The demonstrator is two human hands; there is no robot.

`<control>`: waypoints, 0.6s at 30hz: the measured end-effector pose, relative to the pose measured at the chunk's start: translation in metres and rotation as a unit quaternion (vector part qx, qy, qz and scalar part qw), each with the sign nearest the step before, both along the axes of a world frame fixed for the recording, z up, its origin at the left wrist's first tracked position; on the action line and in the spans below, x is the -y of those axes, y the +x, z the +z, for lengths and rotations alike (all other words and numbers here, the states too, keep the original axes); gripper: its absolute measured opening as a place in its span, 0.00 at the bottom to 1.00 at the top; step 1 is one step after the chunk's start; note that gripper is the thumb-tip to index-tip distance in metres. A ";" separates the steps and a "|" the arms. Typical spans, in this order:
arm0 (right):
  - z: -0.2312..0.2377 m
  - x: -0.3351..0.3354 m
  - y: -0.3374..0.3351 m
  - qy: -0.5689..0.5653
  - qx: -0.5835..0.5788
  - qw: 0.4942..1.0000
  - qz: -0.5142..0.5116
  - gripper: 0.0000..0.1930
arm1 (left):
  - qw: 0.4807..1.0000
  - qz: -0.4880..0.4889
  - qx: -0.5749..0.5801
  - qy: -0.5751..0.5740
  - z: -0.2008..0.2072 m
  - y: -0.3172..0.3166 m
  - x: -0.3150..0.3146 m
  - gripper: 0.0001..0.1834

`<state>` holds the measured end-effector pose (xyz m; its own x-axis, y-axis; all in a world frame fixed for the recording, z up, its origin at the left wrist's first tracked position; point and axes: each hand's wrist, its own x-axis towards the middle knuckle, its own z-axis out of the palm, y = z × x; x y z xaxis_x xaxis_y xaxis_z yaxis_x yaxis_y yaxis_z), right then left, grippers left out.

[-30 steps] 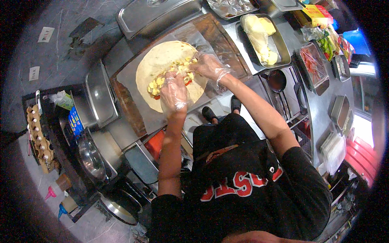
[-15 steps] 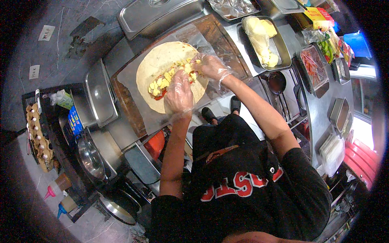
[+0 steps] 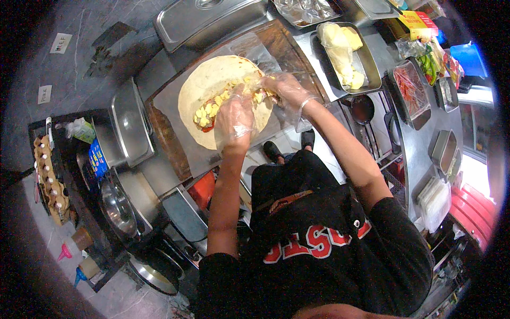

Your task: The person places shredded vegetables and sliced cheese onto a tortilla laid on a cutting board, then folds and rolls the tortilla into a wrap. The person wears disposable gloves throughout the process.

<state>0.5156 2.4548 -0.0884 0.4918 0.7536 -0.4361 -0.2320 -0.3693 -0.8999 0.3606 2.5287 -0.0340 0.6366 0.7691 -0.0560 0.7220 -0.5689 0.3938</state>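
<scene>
A large round flatbread lies open on a sheet of paper on the wooden board. Yellow chunks and some red filling run across its near half. My left hand, in a clear plastic glove, rests on the near edge of the flatbread over the filling. My right hand, also gloved, presses on the filling at the flatbread's right edge. Whether the fingers pinch the bread edge is hidden by the gloves.
Lidded steel pans stand behind and left of the board. A steel tray of pale yellow food sits right of it, with more trays of red and green vegetables further right. Bowls and squeeze bottles stand at lower left.
Both hands shifted slightly along the filling; the left hand slid a little toward me onto the near edge, the right stayed at the right edge.
</scene>
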 end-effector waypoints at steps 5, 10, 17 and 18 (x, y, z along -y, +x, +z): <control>0.007 0.013 0.003 -0.013 -0.127 0.992 0.014 0.13 | 0.977 0.049 0.198 -0.061 -0.002 -0.011 0.015 0.18; -0.012 0.033 -0.022 0.185 0.125 0.972 0.079 0.11 | 0.967 -0.049 0.249 -0.028 -0.009 -0.032 0.043 0.16; 0.040 0.032 -0.024 0.000 -0.230 0.973 0.015 0.13 | 0.977 0.029 0.211 -0.006 0.011 -0.034 0.013 0.11; 0.025 0.035 -0.013 0.017 -0.208 0.977 0.052 0.14 | 0.978 0.014 0.207 0.019 0.012 -0.033 0.004 0.11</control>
<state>0.5024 2.4197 -0.0632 0.1980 0.8073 -0.5559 -0.5424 -0.3821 -0.7482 0.3274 2.5243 -0.0218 0.5764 0.7836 0.2318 0.5209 -0.5709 0.6346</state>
